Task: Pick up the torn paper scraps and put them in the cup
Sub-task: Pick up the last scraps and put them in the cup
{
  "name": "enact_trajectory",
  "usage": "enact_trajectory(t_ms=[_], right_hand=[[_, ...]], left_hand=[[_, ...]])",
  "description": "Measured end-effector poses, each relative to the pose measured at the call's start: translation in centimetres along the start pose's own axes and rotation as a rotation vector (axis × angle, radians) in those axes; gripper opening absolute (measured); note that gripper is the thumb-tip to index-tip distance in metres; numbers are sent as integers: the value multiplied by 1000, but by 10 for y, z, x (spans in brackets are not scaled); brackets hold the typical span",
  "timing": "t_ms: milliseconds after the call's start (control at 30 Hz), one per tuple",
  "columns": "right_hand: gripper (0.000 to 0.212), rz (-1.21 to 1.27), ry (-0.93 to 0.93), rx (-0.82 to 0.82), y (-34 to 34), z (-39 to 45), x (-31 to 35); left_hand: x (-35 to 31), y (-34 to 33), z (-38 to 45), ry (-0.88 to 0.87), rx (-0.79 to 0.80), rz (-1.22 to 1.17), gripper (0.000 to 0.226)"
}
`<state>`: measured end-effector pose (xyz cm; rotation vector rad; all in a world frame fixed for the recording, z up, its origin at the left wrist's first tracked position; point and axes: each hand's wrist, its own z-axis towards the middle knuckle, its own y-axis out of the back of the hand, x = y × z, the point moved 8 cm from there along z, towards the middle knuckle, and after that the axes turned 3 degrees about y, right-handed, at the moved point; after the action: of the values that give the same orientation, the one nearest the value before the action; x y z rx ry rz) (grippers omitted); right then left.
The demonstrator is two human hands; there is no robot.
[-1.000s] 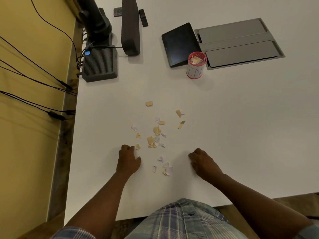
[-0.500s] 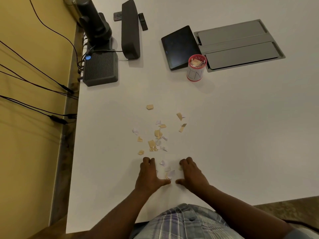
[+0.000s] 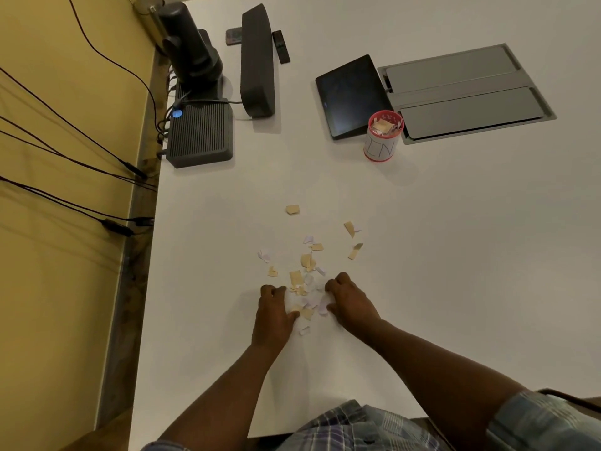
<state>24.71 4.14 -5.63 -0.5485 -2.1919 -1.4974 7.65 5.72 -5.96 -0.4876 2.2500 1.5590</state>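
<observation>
Torn tan and white paper scraps (image 3: pixel 307 260) lie scattered on the white table (image 3: pixel 455 255), just in front of my hands. My left hand (image 3: pixel 273 312) and my right hand (image 3: pixel 349 302) rest on the table with their fingers curled, facing each other. They press a small heap of scraps (image 3: pixel 309 304) between them. One white scrap (image 3: pixel 304 330) lies just behind the heap. The red-rimmed white cup (image 3: pixel 382 136) stands far ahead to the right, upright, with several scraps inside it.
A dark tablet (image 3: pixel 349 94) and a grey floor-box lid (image 3: pixel 461 92) sit behind the cup. At the back left are a black ribbed box (image 3: pixel 200 135), a camera (image 3: pixel 192 50) and a long dark speaker bar (image 3: pixel 257 60). Cables hang past the table's left edge.
Both hands have slid inward from wide apart and forward along the table, gathering the nearest scraps into a heap between them.
</observation>
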Motion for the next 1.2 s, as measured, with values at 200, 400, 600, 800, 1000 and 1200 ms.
enact_trajectory(t_ms=[200, 400, 600, 800, 1000, 1200], right_hand=[[72, -38, -108, -91, 29, 27, -28], [108, -127, -149, -43, 37, 51, -45], [114, -127, 88, 98, 25, 72, -11], [88, -325, 354, 203, 7, 75, 21], [21, -321, 488, 135, 6, 64, 36], [18, -293, 460, 123, 8, 54, 35]], left_hand=[[19, 18, 16, 124, -54, 38, 103], [7, 6, 35, 98, 127, -6, 132], [-23, -9, 46, -91, 237, 173, 123], [-33, -18, 42, -218, 225, 288, 76], [-22, 2, 30, -166, 122, 16, 17], [-5, 9, 18, -132, 36, 199, 70]])
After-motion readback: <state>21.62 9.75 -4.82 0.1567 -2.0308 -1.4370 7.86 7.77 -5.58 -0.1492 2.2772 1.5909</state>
